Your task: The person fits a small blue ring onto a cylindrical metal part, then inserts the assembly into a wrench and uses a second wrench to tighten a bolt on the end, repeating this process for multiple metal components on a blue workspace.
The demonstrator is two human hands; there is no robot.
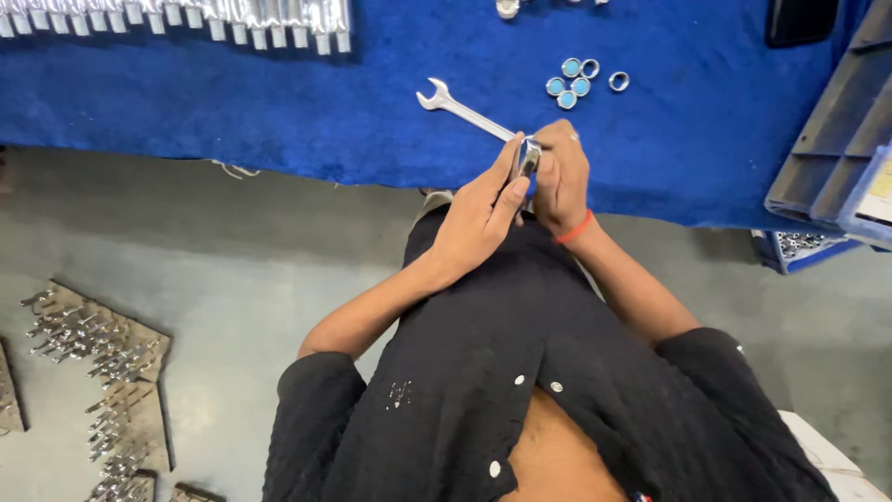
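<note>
Both my hands hold one shiny steel combination wrench [467, 115] over the near edge of a blue cloth-covered table [232, 102]. My left hand [480, 214] grips the ring end with thumb and fingers. My right hand [560, 177], with an orange band at the wrist, is closed around the same end from the right. The wrench's open jaw points up and left over the cloth. Several small round metal rings [573, 80], some with blue centres, lie just beyond the hands.
A row of shiny wrenches [177, 19] lines the table's far left edge. A grey-blue plastic crate [827, 139] stands at the right. On the grey floor at the left, several wrenches [88, 358] lie on cardboard. A dark object [801, 20] sits top right.
</note>
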